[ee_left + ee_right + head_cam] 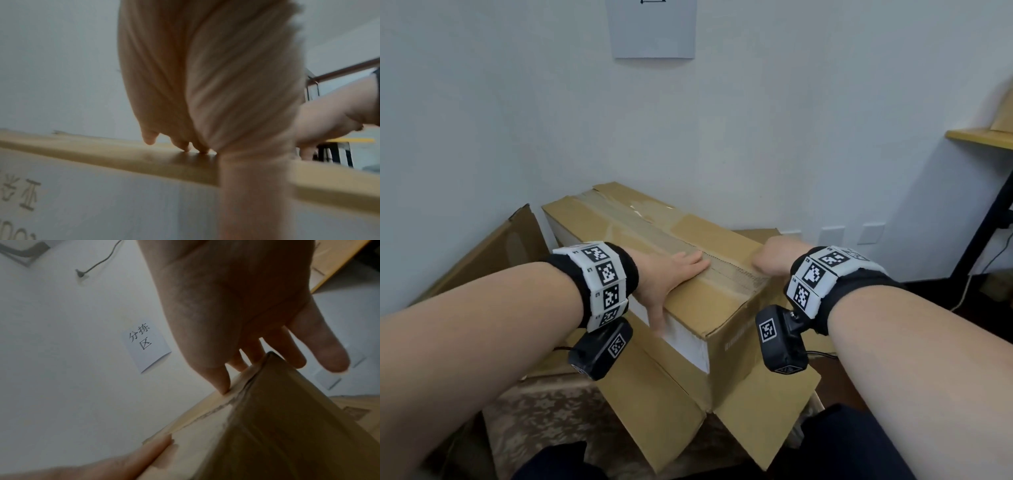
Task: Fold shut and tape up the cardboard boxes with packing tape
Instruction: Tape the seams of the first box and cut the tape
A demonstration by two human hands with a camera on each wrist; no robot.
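Note:
A long brown cardboard box (698, 240) lies in front of me with its top flaps folded down. A pale strip (654, 233) runs along the centre seam. My left hand (671, 274) lies flat on the top near the seam, with its thumb hanging down the white side panel. In the left wrist view its fingertips (202, 150) press on the box top (102, 155). My right hand (774, 257) rests on the near right corner. In the right wrist view its straight fingers (220, 379) spread over the box corner (267, 426). No tape roll is in view.
The box stands on opened cardboard flaps (671, 411) over a patterned cloth (544, 428). More cardboard (493, 253) leans at the left. A white wall with a paper sign (654, 27) is close behind. A wooden shelf (979, 137) and a black leg (986, 219) are on the right.

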